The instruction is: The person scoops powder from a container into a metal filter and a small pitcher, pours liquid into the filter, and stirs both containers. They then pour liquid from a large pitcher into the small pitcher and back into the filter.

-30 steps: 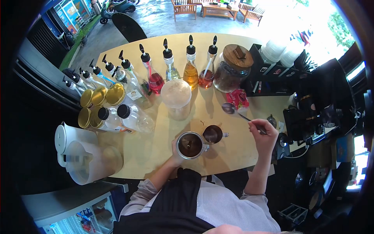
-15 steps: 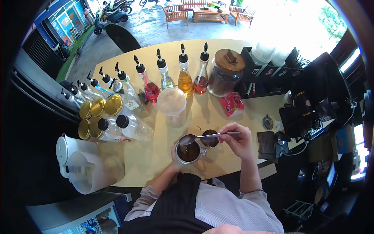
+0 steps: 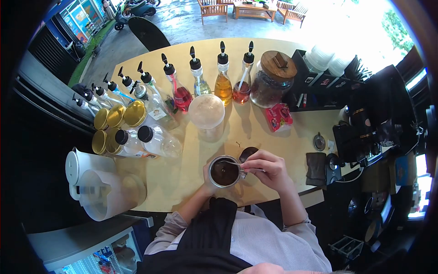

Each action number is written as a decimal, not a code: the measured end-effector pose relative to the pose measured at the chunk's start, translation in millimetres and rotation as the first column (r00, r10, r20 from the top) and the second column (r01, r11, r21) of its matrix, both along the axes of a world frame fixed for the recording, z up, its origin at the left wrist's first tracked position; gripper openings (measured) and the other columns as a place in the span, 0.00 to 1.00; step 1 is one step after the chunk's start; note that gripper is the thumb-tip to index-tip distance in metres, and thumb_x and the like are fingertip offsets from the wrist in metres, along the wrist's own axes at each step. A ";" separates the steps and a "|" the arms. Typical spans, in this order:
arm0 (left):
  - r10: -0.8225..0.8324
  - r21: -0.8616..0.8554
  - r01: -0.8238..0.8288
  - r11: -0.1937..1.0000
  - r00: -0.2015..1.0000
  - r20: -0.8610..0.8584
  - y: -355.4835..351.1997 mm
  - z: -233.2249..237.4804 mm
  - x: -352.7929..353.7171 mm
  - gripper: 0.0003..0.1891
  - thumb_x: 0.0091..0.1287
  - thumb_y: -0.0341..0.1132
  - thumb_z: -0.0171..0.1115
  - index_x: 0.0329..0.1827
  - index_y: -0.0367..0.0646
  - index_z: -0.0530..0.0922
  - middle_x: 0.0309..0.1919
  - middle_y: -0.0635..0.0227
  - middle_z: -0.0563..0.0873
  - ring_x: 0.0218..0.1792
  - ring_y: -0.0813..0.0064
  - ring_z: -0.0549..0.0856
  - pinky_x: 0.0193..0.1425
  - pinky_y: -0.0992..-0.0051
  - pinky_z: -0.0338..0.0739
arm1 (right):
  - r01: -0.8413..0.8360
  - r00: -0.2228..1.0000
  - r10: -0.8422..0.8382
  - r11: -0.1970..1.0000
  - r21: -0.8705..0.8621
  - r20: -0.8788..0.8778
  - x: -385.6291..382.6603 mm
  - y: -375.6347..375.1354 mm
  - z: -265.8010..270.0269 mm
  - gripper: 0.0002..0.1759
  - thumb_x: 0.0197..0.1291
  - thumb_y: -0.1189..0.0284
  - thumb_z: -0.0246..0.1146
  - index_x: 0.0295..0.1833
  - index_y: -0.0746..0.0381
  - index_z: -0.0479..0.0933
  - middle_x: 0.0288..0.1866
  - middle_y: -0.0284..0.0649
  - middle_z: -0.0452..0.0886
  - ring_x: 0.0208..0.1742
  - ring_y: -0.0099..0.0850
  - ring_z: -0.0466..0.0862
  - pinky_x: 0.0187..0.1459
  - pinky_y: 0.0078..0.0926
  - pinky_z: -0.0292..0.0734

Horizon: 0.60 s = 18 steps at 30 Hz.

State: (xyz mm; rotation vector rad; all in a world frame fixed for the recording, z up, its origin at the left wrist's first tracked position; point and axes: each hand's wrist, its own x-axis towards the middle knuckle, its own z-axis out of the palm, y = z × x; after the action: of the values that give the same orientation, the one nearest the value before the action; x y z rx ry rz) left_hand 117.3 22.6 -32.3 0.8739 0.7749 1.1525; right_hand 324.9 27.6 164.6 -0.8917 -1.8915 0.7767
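My left hand (image 3: pixel 209 183) is wrapped around the side of a round jar (image 3: pixel 224 186) with a metal rim and a clasp on its right. Dark brown contents (image 3: pixel 223 174) show inside it. In my right hand (image 3: pixel 270 170) is the handle of a metal spoon (image 3: pixel 232 162), pinched between the fingers. The spoon's bowl end reaches into the jar and is hard to make out against the dark contents. Just behind my right fingers lies a dark round object (image 3: pixel 248 154), partly covered by the hand.
A clear container with a pale lid (image 3: pixel 206 111) stands beyond the jar. Pump bottles (image 3: pixel 223 89) line the back, beside a wooden-lidded jar (image 3: pixel 273 84). A red packet (image 3: pixel 279 117) lies at right. White pitchers (image 3: pixel 107 194) and gold-lidded jars (image 3: pixel 136 113) stand left.
The spoon has gone from above the jar's rim down into the jar. My right hand has moved slightly left and down, nearer the jar. The whole view has shifted a little.
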 end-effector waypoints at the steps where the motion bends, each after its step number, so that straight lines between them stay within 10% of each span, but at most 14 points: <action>1: 0.002 -0.002 -0.002 1.000 1.000 -0.001 -0.5 -1.2 -0.4 0.20 0.60 0.31 0.68 0.54 0.32 0.79 0.47 0.61 0.86 0.48 0.73 0.85 0.57 0.70 0.80 | -0.011 1.000 0.011 1.000 0.001 0.005 -0.4 -0.2 -0.8 0.11 0.54 0.82 0.69 0.44 0.61 0.84 0.38 0.39 0.82 0.39 0.33 0.85 0.38 0.27 0.79; 7: -0.209 -0.031 0.211 0.977 0.976 0.057 0.0 -34.9 -13.9 0.23 0.75 0.35 0.54 0.70 0.42 0.65 0.65 0.60 0.75 0.64 0.67 0.77 0.68 0.64 0.75 | 0.024 1.000 -0.024 0.999 -0.030 0.005 4.2 -0.7 -4.3 0.10 0.55 0.82 0.68 0.44 0.61 0.84 0.38 0.39 0.82 0.39 0.33 0.84 0.39 0.28 0.80; 9: -0.208 0.173 0.224 0.959 0.972 -0.104 2.0 -31.1 -13.9 0.24 0.73 0.33 0.57 0.71 0.42 0.65 0.65 0.61 0.75 0.64 0.67 0.77 0.68 0.64 0.75 | 0.043 0.999 -0.043 0.999 -0.019 0.019 4.1 0.9 -4.0 0.10 0.55 0.82 0.68 0.44 0.62 0.83 0.38 0.39 0.82 0.40 0.34 0.84 0.39 0.28 0.80; 12: 0.003 -0.044 0.001 0.999 0.995 0.097 -1.2 -11.4 -2.4 0.20 0.60 0.33 0.67 0.54 0.32 0.79 0.46 0.60 0.86 0.47 0.71 0.86 0.56 0.70 0.81 | -0.008 1.000 0.007 0.999 0.034 0.021 -0.2 1.9 -2.0 0.10 0.55 0.82 0.68 0.43 0.62 0.83 0.37 0.39 0.82 0.40 0.34 0.84 0.39 0.28 0.80; 18: -0.009 0.017 0.010 1.000 0.999 -0.048 -2.9 -2.3 -3.0 0.23 0.55 0.31 0.72 0.54 0.32 0.79 0.47 0.61 0.86 0.48 0.72 0.85 0.56 0.70 0.80 | -0.037 0.999 0.037 0.997 0.063 0.004 -2.3 3.5 0.5 0.12 0.53 0.80 0.69 0.45 0.61 0.83 0.38 0.39 0.81 0.37 0.35 0.82 0.37 0.30 0.78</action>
State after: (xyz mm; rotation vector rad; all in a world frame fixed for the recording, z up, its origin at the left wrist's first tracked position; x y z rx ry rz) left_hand 114.3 19.8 -34.6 0.9212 0.7999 1.1349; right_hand 322.6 31.0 165.2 -0.8210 -1.9294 0.7342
